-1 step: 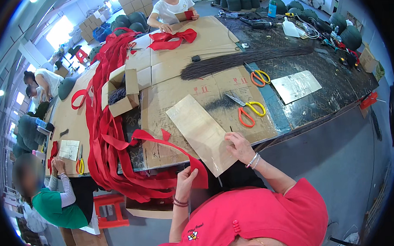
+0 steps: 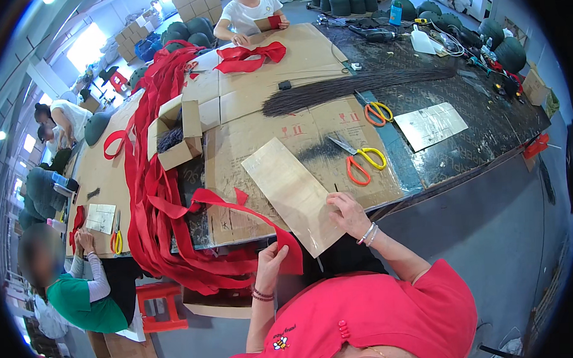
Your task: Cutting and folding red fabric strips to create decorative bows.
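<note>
strip (image 2: 290, 252): red | board (image 2: 293, 194): lt tan | scissors hdls (image 2: 363, 151): org/yel | wires (image 2: 321, 94): dk brn | shirt (image 2: 400, 302): red

The left grip (image 2: 271, 261) holds a red strip (image 2: 292, 255).

Red ribbon (image 2: 291, 248) curved; pale board (image 2: 293, 194) lying slanted

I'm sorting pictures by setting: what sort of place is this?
Probably a workshop or factory floor: a heap of long red strips, a bundle of thin dark rods, and a co-worker in a green top.
</note>
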